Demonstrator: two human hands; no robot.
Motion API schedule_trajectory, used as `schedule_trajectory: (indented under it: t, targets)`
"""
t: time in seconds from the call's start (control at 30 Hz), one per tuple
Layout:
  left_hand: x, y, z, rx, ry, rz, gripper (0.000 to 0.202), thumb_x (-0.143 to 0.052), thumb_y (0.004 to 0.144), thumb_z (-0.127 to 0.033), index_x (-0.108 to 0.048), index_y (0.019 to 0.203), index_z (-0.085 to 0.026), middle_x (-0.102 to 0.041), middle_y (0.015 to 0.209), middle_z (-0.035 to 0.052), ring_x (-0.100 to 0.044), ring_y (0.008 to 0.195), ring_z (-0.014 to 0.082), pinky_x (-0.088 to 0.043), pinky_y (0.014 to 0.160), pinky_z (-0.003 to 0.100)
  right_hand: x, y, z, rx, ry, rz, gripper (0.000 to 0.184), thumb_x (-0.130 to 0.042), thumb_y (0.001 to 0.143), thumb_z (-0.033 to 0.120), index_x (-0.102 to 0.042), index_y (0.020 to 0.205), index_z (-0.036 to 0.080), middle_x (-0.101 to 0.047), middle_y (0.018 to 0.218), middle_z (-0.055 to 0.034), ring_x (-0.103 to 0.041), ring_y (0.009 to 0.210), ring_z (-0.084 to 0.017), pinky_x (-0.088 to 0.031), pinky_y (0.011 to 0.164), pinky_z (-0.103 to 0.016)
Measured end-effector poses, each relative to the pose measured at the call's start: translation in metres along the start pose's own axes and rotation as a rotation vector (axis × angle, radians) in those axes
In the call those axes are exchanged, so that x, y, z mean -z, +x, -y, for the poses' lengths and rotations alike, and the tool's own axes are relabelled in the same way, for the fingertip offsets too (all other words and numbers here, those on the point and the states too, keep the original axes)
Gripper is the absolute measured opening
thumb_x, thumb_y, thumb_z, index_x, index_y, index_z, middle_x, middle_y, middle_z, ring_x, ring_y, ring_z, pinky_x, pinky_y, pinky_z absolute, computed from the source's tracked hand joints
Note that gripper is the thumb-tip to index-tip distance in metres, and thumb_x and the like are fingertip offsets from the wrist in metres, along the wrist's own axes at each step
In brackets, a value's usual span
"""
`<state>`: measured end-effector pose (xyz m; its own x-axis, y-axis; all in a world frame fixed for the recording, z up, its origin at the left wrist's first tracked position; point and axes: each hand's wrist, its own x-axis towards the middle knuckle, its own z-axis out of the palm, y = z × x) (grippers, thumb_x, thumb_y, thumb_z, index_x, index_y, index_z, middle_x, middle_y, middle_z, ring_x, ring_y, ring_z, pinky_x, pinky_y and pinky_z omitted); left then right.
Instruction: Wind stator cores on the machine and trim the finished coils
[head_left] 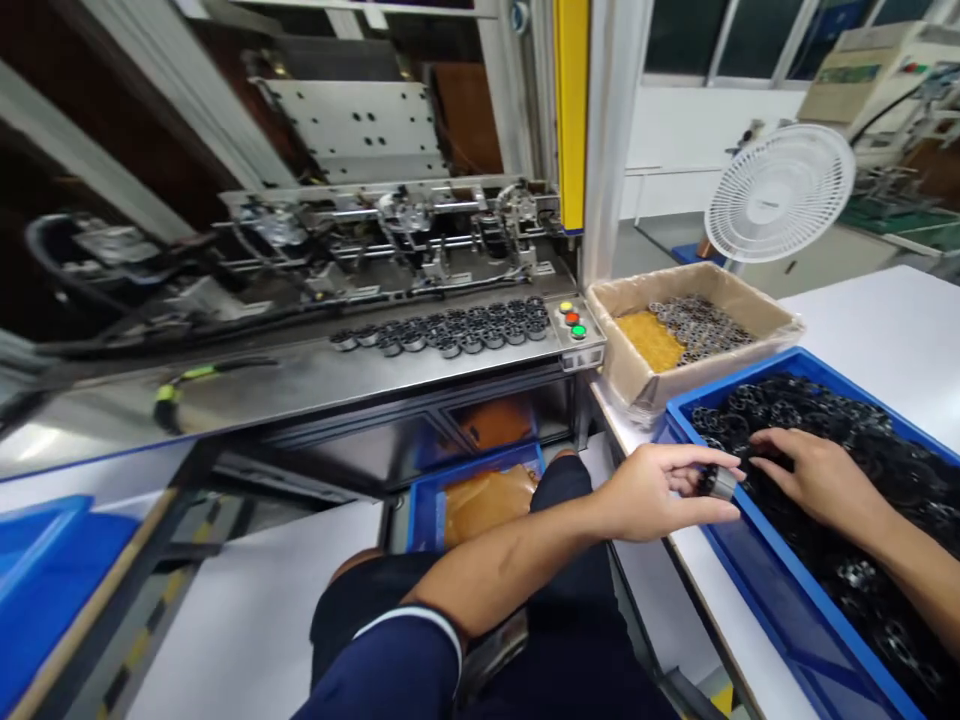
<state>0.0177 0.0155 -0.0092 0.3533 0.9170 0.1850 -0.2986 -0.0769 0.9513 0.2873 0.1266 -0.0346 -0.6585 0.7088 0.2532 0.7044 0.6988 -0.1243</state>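
My left hand is held over the near edge of a blue bin. Between its fingers and thumb sits a round metal ring part, silver on the outside and dark within. Inside the bin, my right hand is among many black round parts. Its thumb and fingers are curled toward each other at the pile, and what they grip is hidden in the dark heap. Rows of similar black and silver rings lie on the metal machine ledge ahead.
A plastic-lined box holds metal rings and a yellow bag beside the bin. Yellow, red and green buttons sit at the ledge's right end. Further off are a white fan and a yellow post. A blue crate stands below.
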Motion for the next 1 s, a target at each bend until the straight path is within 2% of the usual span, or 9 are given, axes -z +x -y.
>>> schedule_trajectory:
  t: [0.07,0.13,0.3,0.37,0.47,0.53,0.63,0.77,1.0]
  targets:
    - [-0.003,0.004,0.007,0.009,-0.061,-0.022,0.071,-0.089,0.062,-0.045,-0.071,0.122,-0.011,-0.074,0.108,0.0139,-0.06,0.074,0.0118,-0.05,0.073,0.027,0.005,0.002,0.001,0.056,-0.01,-0.026,0.024,-0.052,0.094,0.035,-0.068,0.101,0.019,-0.075,0.093,-0.0096,-0.073,0.082,-0.029,-0.06,0.075,-0.044]
    - [-0.004,0.009,0.012,-0.004,-0.122,-0.04,0.076,-0.093,0.053,-0.046,-0.073,0.118,-0.012,-0.075,0.104,0.0132,-0.065,0.08,0.016,-0.052,0.078,0.031,0.019,0.005,0.011,0.114,-0.04,-0.125,0.022,-0.054,0.095,0.036,-0.067,0.1,0.02,-0.075,0.092,-0.0089,-0.074,0.079,-0.028,-0.061,0.072,-0.042]
    - [0.001,0.009,0.013,-0.087,-0.173,-0.121,0.079,-0.097,0.046,-0.038,-0.072,0.116,-0.011,-0.076,0.108,0.0165,-0.072,0.086,0.0211,-0.056,0.084,0.037,0.057,-0.002,0.079,0.086,-0.032,-0.494,0.017,-0.07,0.09,0.032,-0.067,0.104,0.022,-0.075,0.095,-0.0079,-0.074,0.081,-0.025,-0.061,0.078,-0.04]
    - [0.001,0.005,0.007,-0.07,-0.181,-0.109,0.07,-0.096,0.05,-0.032,-0.073,0.112,-0.011,-0.076,0.108,0.0152,-0.073,0.089,0.0219,-0.057,0.089,0.038,0.061,-0.009,0.111,0.134,0.071,-0.487,0.016,-0.069,0.09,0.029,-0.066,0.104,0.021,-0.074,0.093,-0.0085,-0.073,0.081,-0.024,-0.061,0.076,-0.038]
    - [-0.001,0.0,-0.003,-0.011,-0.183,-0.081,0.059,-0.096,0.053,-0.024,-0.074,0.107,-0.013,-0.077,0.109,0.0124,-0.075,0.095,0.0228,-0.057,0.093,0.037,0.059,-0.013,0.143,0.238,0.224,-0.487,0.022,-0.068,0.088,0.011,-0.064,0.108,0.018,-0.074,0.095,-0.0084,-0.073,0.088,-0.021,-0.062,0.079,-0.034]
    - [-0.002,0.0,-0.007,0.002,-0.175,-0.082,0.056,-0.096,0.054,-0.021,-0.074,0.105,-0.013,-0.078,0.11,0.012,-0.075,0.096,0.0234,-0.058,0.093,0.036,0.056,-0.012,0.149,0.294,0.294,-0.508,0.032,-0.066,0.085,0.002,-0.063,0.114,0.016,-0.074,0.097,-0.0094,-0.073,0.092,-0.02,-0.062,0.082,-0.034]
    - [-0.003,-0.001,-0.008,-0.03,-0.188,-0.09,0.054,-0.095,0.054,-0.017,-0.074,0.104,-0.013,-0.079,0.108,0.0119,-0.076,0.096,0.023,-0.06,0.093,0.035,0.056,-0.01,0.147,0.327,0.346,-0.499,0.035,-0.063,0.085,-0.001,-0.062,0.117,0.013,-0.074,0.098,-0.0112,-0.073,0.095,-0.021,-0.062,0.086,-0.034]
    - [-0.003,-0.004,-0.009,-0.066,-0.187,-0.093,0.053,-0.094,0.055,-0.013,-0.074,0.104,-0.014,-0.08,0.105,0.0101,-0.076,0.094,0.0223,-0.061,0.09,0.034,0.058,-0.008,0.142,0.335,0.344,-0.534,0.041,-0.067,0.084,0.002,-0.06,0.123,0.012,-0.071,0.1,-0.0124,-0.071,0.095,-0.022,-0.062,0.084,-0.034]
    - [-0.004,-0.009,-0.012,0.02,-0.146,-0.118,0.055,-0.095,0.054,-0.017,-0.074,0.105,-0.013,-0.08,0.097,0.008,-0.076,0.086,0.021,-0.062,0.087,0.034,0.059,-0.004,0.135,0.335,0.243,-0.508,0.044,-0.067,0.088,0.009,-0.06,0.13,0.019,-0.068,0.11,-0.0135,-0.067,0.1,-0.025,-0.061,0.083,-0.042]
